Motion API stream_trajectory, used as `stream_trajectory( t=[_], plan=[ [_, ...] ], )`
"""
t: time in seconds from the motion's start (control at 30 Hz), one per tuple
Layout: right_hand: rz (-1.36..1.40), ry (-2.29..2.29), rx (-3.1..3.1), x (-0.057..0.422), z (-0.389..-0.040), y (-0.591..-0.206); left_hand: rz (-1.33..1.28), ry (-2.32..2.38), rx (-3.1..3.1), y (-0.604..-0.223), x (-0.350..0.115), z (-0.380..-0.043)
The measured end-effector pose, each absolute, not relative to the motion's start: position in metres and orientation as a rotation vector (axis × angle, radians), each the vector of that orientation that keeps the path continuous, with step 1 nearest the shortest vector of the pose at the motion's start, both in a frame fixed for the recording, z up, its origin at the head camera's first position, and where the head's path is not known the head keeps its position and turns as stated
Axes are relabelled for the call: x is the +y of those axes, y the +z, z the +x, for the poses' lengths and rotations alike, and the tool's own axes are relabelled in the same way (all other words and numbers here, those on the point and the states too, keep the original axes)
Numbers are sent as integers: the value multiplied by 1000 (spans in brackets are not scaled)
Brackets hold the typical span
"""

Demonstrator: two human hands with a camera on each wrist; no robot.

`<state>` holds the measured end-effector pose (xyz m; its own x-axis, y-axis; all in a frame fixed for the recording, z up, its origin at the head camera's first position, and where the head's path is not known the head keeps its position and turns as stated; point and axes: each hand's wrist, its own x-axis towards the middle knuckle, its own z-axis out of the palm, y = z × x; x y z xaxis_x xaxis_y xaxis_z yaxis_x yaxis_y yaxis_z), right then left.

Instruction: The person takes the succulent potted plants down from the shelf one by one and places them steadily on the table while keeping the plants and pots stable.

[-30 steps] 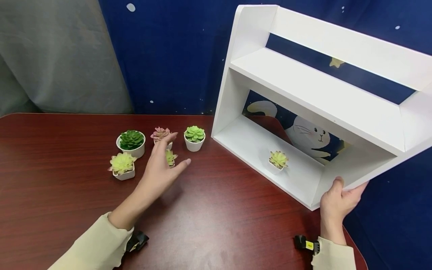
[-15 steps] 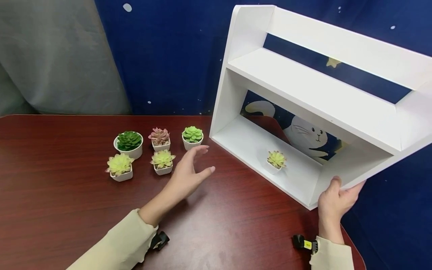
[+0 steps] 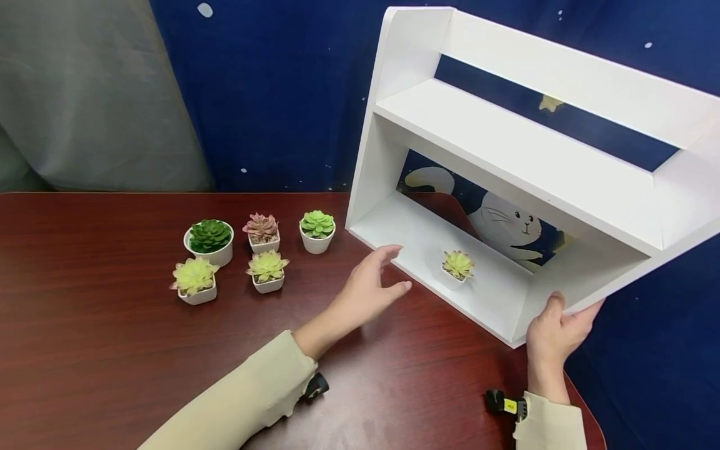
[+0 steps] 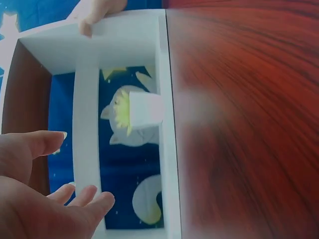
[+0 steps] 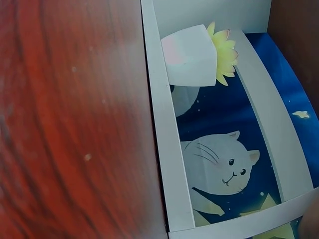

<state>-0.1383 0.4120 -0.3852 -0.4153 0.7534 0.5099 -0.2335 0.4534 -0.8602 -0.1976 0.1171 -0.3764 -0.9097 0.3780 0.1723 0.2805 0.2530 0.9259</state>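
A white two-tier shelf (image 3: 506, 150) stands angled on the table at the right. On its lower board sits a yellow-green potted succulent (image 3: 458, 265), its white pot (image 5: 192, 57) filling much of the right wrist view. My left hand (image 3: 362, 287) hovers before the shelf's front edge, left of that plant, thumb and fingers apart and holding nothing. In the left wrist view the same hand (image 4: 55, 189) shows a bare palm side. My right hand (image 3: 554, 337) grips the shelf's right side panel near its lower front corner, thumb inside, other fingers partly hidden behind the panel.
Left on the table (image 3: 101, 350) stand a dark green succulent (image 3: 209, 237), a pink one (image 3: 262, 230), a bright green one (image 3: 317, 228) and two yellow-green ones (image 3: 194, 278). A blue cat-print curtain (image 3: 270, 94) hangs behind; a grey curtain (image 3: 95, 94) is at far left.
My left hand has moved right, from over the potted succulents to the shelf's front edge, empty throughout. My right hand keeps its hold on the side panel. The view has shifted slightly.
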Motion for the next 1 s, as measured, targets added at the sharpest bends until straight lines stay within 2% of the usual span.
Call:
stream_trajectory(
  t=[0.6, 1.0],
  plan=[
    [-468, 1181, -1631, 414, -139, -386, 581, 1693, 2357, -377, 170, -206],
    [-462, 1195, -1633, 415, -141, -389, 517, 1588, 2410, -394, 200, -219]
  ],
)
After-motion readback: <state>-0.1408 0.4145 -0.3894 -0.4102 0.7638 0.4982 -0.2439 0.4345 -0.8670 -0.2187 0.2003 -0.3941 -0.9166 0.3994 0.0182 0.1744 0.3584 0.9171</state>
